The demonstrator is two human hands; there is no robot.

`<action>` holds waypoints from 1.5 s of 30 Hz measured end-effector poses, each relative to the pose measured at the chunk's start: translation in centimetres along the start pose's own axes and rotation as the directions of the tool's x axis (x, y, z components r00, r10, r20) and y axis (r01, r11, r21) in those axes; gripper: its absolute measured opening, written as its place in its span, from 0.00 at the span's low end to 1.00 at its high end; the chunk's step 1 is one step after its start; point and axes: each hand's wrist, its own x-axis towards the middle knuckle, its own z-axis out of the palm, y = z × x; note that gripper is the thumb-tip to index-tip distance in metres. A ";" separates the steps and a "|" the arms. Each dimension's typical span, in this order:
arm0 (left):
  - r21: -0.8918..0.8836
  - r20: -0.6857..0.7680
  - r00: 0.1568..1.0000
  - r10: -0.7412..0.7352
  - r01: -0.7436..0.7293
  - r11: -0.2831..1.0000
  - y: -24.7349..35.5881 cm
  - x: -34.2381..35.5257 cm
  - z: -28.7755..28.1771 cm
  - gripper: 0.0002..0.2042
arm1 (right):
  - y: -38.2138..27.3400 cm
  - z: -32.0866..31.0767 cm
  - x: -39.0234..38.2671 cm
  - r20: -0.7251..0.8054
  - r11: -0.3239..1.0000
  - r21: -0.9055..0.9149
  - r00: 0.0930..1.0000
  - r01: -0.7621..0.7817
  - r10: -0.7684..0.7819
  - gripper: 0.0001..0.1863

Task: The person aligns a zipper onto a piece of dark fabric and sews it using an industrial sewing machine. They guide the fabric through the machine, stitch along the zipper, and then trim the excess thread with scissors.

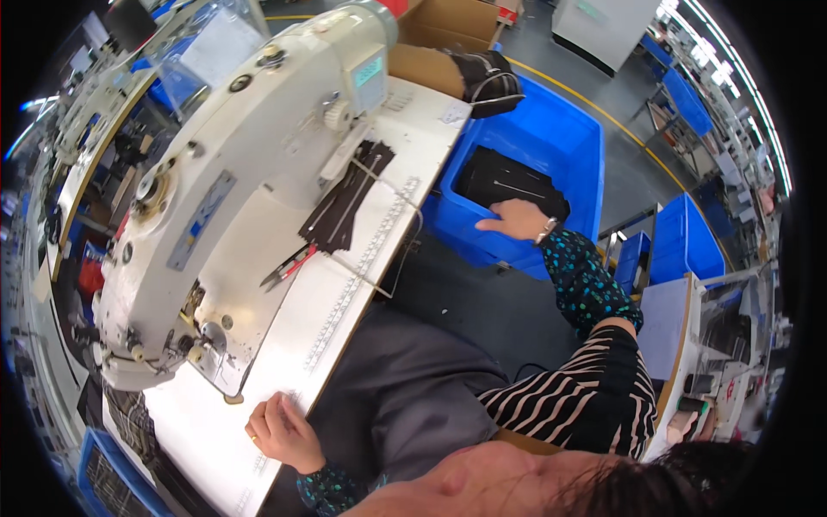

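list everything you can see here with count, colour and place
sewing machine: 1, off-white, on the table, left of centre
table: 1, white, running bottom left to top centre
dark fabric pieces: a small stack, black, on the table beside the machine
thread snips: 1, red-handled, on the table
large bin: 1, blue, on the floor right of the table
dark pieces in bin: a pile, black
smaller bins: at least 2, blue, far right
left hand: resting on the table's near edge, holding nothing
right hand: reaching into the large bin, on the dark pieces

Head camera looks steeply down, close over the sewing table (284, 345).
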 end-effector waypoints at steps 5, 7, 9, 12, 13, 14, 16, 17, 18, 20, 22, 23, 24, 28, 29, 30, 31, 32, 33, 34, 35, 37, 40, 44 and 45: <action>-0.003 0.006 0.999 -0.046 0.046 0.999 0.3 0.1 -0.2 0.04 | -7.8 -5.5 0.6 -0.560 0.905 -0.122 0.725 0.407 -0.401 0.10; -0.011 -0.004 0.998 -0.057 0.057 0.998 0.1 -0.1 -0.1 0.04 | -12.2 -6.0 2.0 -0.641 0.768 -0.194 0.514 0.610 -0.570 0.06; -0.026 -0.026 0.998 -0.058 0.057 0.998 0.2 0.0 0.0 0.04 | -15.7 -5.7 3.2 -0.512 0.640 -0.342 0.435 0.688 -0.741 0.10; -0.032 -0.009 0.998 -0.063 0.063 0.998 0.3 0.2 -0.1 0.04 | -18.7 -4.0 6.0 -0.406 0.620 -0.508 0.469 0.598 -0.785 0.16; -0.034 -0.024 0.998 -0.054 0.054 0.998 0.4 0.4 -0.1 0.05 | -19.6 -3.6 6.6 -0.377 0.638 -0.557 0.522 0.532 -0.765 0.18; -0.040 -0.024 0.998 -0.062 0.061 0.997 0.5 0.3 -0.1 0.05 | -19.6 -3.2 7.1 -0.395 0.649 -0.584 0.528 0.488 -0.752 0.17; -0.042 -0.027 0.996 -0.085 0.084 0.996 0.5 0.2 -0.2 0.05 | -20.0 -3.8 7.2 -0.350 0.664 -0.535 0.579 0.522 -0.737 0.16; -0.022 -0.045 0.996 -0.074 0.073 0.997 0.3 0.2 -0.2 0.06 | -20.3 -3.8 7.3 -0.392 0.681 -0.474 0.559 0.558 -0.731 0.15; -0.023 -0.043 0.996 -0.079 0.078 0.997 0.4 0.3 -0.3 0.06 | -20.8 -3.9 7.3 -0.386 0.672 -0.430 0.550 0.603 -0.740 0.14; -0.026 -0.039 0.995 -0.090 0.089 0.996 0.5 0.3 -0.4 0.06 | -22.0 -4.0 6.8 -0.376 0.647 -0.338 0.532 0.684 -0.759 0.12; -0.027 -0.048 0.995 -0.082 0.081 0.996 0.4 0.4 -0.3 0.06 | -23.8 -3.5 6.0 -0.429 0.560 -0.179 0.448 0.809 -0.784 0.11; -0.031 -0.047 0.995 -0.083 0.081 0.996 0.4 0.4 -0.3 0.07 | -25.1 -2.9 5.6 -0.443 0.523 -0.155 0.414 0.838 -0.795 0.12; -0.039 -0.045 0.996 -0.081 0.080 0.996 0.3 0.3 -0.3 0.07 | -26.4 -2.5 5.0 -0.457 0.488 -0.134 0.383 0.863 -0.803 0.12; -0.047 -0.048 0.995 -0.084 0.082 0.996 0.3 0.4 -0.2 0.07 | -29.2 0.3 5.7 -0.308 0.396 -0.550 0.263 0.735 -0.915 0.13; -0.045 -0.048 0.996 -0.079 0.077 0.996 0.3 0.5 -0.1 0.07 | -29.6 0.2 6.0 -0.368 0.371 -0.564 0.178 0.738 -0.913 0.09; -0.040 -0.050 0.996 -0.079 0.077 0.996 0.2 0.4 -0.2 0.07 | -30.0 -0.4 6.1 -0.398 0.422 -0.559 0.216 0.714 -0.892 0.07; -0.035 -0.050 0.996 -0.078 0.077 0.996 0.2 0.3 -0.2 0.07 | -30.3 -1.4 6.1 -0.426 0.473 -0.551 0.255 0.688 -0.868 0.06; -0.035 -0.049 0.995 -0.083 0.082 0.996 0.2 0.4 -0.3 0.06 | -30.5 -2.6 6.1 -0.455 0.523 -0.541 0.294 0.658 -0.841 0.05; -0.035 -0.048 0.995 -0.090 0.088 0.995 0.3 0.4 -0.4 0.05 | -30.6 -4.1 5.9 -0.555 0.596 -0.463 0.310 0.656 -0.772 0.09; -0.044 -0.042 0.995 -0.092 0.091 0.995 0.4 0.4 -0.3 0.04 | -30.1 -5.0 6.2 -0.567 0.652 -0.445 0.371 0.614 -0.736 0.10; -0.044 -0.043 0.995 -0.089 0.087 0.995 0.4 0.5 -0.3 0.04 | -29.4 -5.9 6.6 -0.577 0.705 -0.427 0.429 0.566 -0.695 0.11; -0.033 -0.044 0.995 -0.085 0.083 0.996 0.4 0.4 -0.3 0.04 | -28.3 -7.3 6.1 -0.595 0.754 -0.341 0.492 0.561 -0.635 0.13; -0.034 -0.040 0.995 -0.091 0.089 0.995 0.6 0.5 -0.6 0.04 | -25.9 -9.2 4.9 -0.629 0.771 -0.243 0.510 0.589 -0.588 0.13; -0.036 -0.037 0.995 -0.093 0.092 0.995 0.7 0.5 -0.5 0.05 | -21.2 -10.2 5.7 -0.517 0.816 -0.415 0.634 0.403 -0.576 0.06; -0.037 -0.037 0.995 -0.089 0.088 0.995 0.8 0.6 -0.5 0.05 | -19.8 -9.2 7.0 -0.461 0.797 -0.449 0.659 0.404 -0.594 0.05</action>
